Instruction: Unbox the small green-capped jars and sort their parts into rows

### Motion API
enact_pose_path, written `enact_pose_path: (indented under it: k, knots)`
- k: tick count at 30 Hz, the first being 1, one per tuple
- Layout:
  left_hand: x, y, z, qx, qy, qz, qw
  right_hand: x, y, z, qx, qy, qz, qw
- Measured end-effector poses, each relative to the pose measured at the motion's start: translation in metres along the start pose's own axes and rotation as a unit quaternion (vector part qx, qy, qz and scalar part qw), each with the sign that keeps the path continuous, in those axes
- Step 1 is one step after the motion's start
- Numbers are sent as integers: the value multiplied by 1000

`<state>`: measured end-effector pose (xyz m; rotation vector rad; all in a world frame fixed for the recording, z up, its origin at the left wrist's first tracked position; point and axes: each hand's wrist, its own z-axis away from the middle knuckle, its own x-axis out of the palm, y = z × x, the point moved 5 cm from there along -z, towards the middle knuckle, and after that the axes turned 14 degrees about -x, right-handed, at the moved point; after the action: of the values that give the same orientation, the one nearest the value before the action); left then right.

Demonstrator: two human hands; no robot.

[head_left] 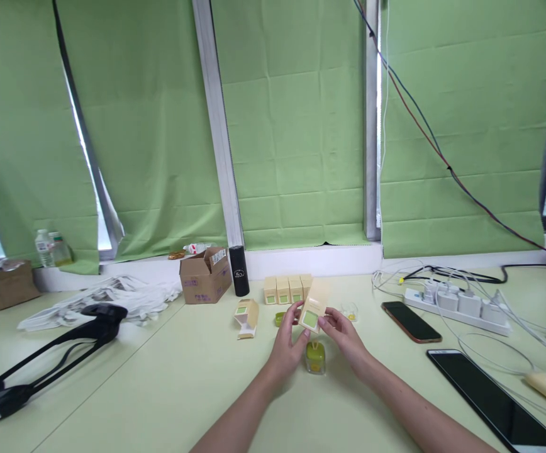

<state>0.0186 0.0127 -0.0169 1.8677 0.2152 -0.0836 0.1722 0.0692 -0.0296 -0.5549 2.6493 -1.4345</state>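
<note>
Between my two hands is a small cream cardboard box (319, 301) with a green square on its front, held tilted above the table. My left hand (290, 333) grips its left side, and my right hand (343, 336) has its fingers on the right edge. Just below, a green item in a clear case (315, 357) stands on the table. Partly behind my left fingers lies another green piece (279, 319). A clear plastic piece with a bit of yellow (349, 311) is beyond my right hand. To the left rests an opened cream box (247, 318).
Several matching cream boxes (283, 290) stand in a row behind my hands. A brown carton (205, 275) and black cylinder (239, 270) are at the back. Right are a phone (411, 321), tablet (494, 399) and power strip (456, 309) with cables; left, a black stand-like device (51, 358).
</note>
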Motion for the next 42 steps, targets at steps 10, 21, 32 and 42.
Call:
enact_pose_path:
  k: [10, 21, 32, 42]
  knots:
    - [-1, -1, -1, 4, -16, 1, 1000, 3, 4, 0, -4, -8, 19, 1000]
    - [4, 6, -3, -2, -41, 66, 997, 3, 6, 0, -36, -19, 76, 996]
    - [3, 2, -2, -27, -28, 44, 998, 3, 5, -1, 6, 3, 7, 1000]
    - [3, 1, -1, -50, 15, 9, 999, 1, 2, -2, 18, 21, -24, 999]
